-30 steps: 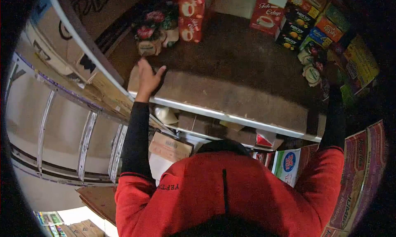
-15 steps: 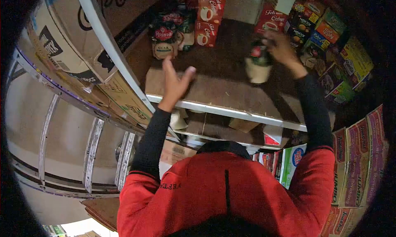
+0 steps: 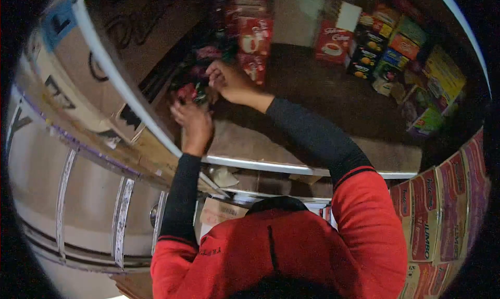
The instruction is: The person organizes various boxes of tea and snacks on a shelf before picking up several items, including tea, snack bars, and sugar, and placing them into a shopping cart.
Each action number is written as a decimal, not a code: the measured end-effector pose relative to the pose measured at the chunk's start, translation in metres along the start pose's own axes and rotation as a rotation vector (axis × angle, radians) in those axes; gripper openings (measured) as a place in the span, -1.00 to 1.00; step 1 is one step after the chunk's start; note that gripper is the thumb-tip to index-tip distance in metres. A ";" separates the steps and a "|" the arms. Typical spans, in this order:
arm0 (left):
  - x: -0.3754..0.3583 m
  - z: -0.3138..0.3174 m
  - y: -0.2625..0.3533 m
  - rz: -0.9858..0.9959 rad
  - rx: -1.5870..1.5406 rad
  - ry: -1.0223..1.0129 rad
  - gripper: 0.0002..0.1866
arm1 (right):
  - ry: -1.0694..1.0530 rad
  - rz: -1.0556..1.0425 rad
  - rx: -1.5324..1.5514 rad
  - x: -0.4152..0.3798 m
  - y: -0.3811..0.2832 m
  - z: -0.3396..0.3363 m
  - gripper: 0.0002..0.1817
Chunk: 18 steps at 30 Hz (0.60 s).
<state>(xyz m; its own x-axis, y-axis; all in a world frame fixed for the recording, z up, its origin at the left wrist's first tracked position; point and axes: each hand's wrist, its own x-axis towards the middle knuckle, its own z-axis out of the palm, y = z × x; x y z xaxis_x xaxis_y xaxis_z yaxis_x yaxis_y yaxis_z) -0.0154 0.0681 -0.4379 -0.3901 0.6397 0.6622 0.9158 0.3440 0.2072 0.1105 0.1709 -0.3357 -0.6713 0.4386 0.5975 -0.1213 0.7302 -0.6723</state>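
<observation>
Dark pouches with pink-red labels (image 3: 186, 92) stand at the left end of the brown shelf (image 3: 297, 101). My left hand (image 3: 195, 123) is at the front of the nearest pouch, its fingers spread against the lower part. Just right of it and farther back, my right hand (image 3: 234, 84) reaches across to the pouches with its fingers bent. Blur and shadow hide what, if anything, its fingertips grip. Red tea boxes (image 3: 254, 36) are stacked directly behind my right hand.
Another red box (image 3: 333, 43) stands at the back, beside stacked dark and coloured packets (image 3: 370, 46). Yellow and green packs (image 3: 445, 72) are at the right. A metal post (image 3: 122, 80) and cartons (image 3: 78, 96) border the left. Patterned cartons (image 3: 432, 210) stand lower right.
My right hand has moved left across the shelf to the pouches; the pouch that was near it at mid-shelf is gone from there. My left hand has moved slightly left and nearer. The view has shifted.
</observation>
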 end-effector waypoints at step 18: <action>0.001 0.001 0.003 0.000 -0.028 0.110 -0.02 | 0.497 0.750 -1.384 -0.240 0.177 -0.493 -0.53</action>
<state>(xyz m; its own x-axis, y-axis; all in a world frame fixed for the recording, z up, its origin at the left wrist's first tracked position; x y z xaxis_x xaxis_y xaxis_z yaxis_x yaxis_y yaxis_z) -0.0131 0.0702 -0.4377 -0.3789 0.5596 0.7371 0.9187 0.3236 0.2266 0.6102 0.4533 -0.3826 0.0425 0.8024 0.5953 0.9878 0.0554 -0.1453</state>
